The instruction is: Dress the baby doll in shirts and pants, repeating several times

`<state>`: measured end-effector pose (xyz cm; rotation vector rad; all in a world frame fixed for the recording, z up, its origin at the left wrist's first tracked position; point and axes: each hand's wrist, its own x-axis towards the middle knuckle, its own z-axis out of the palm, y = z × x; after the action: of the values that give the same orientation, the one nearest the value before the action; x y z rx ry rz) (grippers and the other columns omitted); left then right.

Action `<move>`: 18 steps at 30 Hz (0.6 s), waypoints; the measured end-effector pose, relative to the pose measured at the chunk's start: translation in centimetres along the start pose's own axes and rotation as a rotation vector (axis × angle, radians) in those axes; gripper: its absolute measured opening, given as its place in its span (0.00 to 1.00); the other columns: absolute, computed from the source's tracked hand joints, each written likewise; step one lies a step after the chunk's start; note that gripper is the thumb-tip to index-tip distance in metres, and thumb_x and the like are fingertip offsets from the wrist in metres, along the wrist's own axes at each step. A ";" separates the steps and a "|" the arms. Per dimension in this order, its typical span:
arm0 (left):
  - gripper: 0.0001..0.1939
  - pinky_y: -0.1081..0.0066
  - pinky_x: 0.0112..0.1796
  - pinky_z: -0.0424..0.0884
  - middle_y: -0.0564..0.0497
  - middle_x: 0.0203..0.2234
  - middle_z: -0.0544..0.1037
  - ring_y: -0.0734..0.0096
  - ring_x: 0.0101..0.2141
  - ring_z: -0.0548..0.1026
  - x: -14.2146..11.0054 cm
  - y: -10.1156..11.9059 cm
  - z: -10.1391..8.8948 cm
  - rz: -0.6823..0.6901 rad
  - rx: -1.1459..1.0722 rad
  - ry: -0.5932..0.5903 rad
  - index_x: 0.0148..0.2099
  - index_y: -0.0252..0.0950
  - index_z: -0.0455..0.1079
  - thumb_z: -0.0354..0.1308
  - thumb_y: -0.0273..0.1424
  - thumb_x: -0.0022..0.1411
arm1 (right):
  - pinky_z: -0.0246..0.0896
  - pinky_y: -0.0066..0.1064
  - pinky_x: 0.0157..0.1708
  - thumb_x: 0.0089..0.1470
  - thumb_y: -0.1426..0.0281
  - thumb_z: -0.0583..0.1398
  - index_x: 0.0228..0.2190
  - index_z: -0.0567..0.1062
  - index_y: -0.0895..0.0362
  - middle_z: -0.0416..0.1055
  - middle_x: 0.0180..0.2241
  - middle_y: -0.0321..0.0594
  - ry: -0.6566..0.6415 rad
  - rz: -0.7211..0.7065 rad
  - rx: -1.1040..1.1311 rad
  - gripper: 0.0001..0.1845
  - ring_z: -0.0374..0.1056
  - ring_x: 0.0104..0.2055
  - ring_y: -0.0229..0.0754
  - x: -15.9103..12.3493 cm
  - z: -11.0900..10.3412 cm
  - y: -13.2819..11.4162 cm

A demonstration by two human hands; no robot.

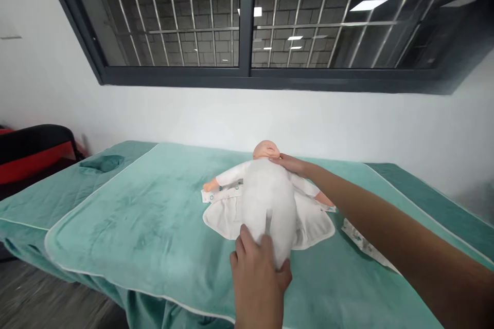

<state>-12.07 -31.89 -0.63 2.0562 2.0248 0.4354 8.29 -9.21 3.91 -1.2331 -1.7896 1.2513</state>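
A baby doll (266, 193) with a soft white body lies on its back on an open white garment (224, 216), head toward the wall. My left hand (258, 267) is closed around the doll's lower end, near the bed's front edge. My right hand (289, 163) reaches across from the right and rests at the doll's neck and shoulder, just below the head (266, 150); its fingers are mostly hidden under the doll.
The doll lies on a teal towel (135, 216) spread over a padded bed (23, 200) against a white wall under a barred window. A white patterned cloth (365, 244) lies right of the doll. A black and red chair (34, 151) stands at far left.
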 end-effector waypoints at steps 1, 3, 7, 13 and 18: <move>0.22 0.55 0.48 0.64 0.38 0.57 0.62 0.46 0.52 0.66 -0.9 0.5 1.0 -0.011 -0.008 -0.022 0.49 0.42 0.74 0.67 0.38 0.51 | 0.59 0.43 0.62 0.59 0.56 0.59 0.59 0.68 0.57 0.67 0.59 0.48 0.011 0.013 -0.039 0.31 0.65 0.59 0.53 -1.1 -0.2 0.9; 0.21 0.55 0.48 0.63 0.39 0.56 0.63 0.46 0.52 0.66 -2.1 1.3 2.8 -0.025 -0.028 -0.066 0.48 0.42 0.74 0.66 0.39 0.51 | 0.58 0.45 0.62 0.58 0.55 0.61 0.58 0.69 0.57 0.67 0.59 0.50 0.018 0.033 -0.106 0.31 0.65 0.59 0.54 -2.6 -0.4 2.5; 0.20 0.56 0.48 0.63 0.39 0.55 0.65 0.48 0.51 0.67 -2.8 1.9 5.4 -0.044 -0.034 -0.097 0.47 0.41 0.74 0.65 0.41 0.52 | 0.57 0.48 0.62 0.57 0.54 0.61 0.60 0.66 0.58 0.66 0.60 0.52 0.029 0.027 -0.139 0.35 0.64 0.60 0.56 -3.6 0.0 4.5; 0.24 0.57 0.50 0.63 0.37 0.62 0.60 0.46 0.54 0.66 -2.9 1.5 5.6 -0.076 -0.047 -0.184 0.52 0.40 0.72 0.63 0.43 0.54 | 0.64 0.47 0.55 0.59 0.52 0.57 0.62 0.60 0.57 0.69 0.57 0.52 0.039 0.061 -0.336 0.37 0.67 0.56 0.55 -3.3 0.7 4.3; 0.13 0.61 0.42 0.67 0.43 0.57 0.69 0.57 0.42 0.75 -2.6 -0.4 1.9 0.081 -0.023 -0.245 0.48 0.46 0.73 0.53 0.37 0.64 | 0.63 0.47 0.45 0.58 0.44 0.52 0.60 0.61 0.59 0.74 0.43 0.55 0.170 0.157 -0.914 0.40 0.71 0.44 0.58 -4.3 0.6 1.5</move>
<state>-11.81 -34.41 -2.66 2.0688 1.7928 0.2070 9.92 -13.21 2.35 -1.9119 -2.2338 0.3250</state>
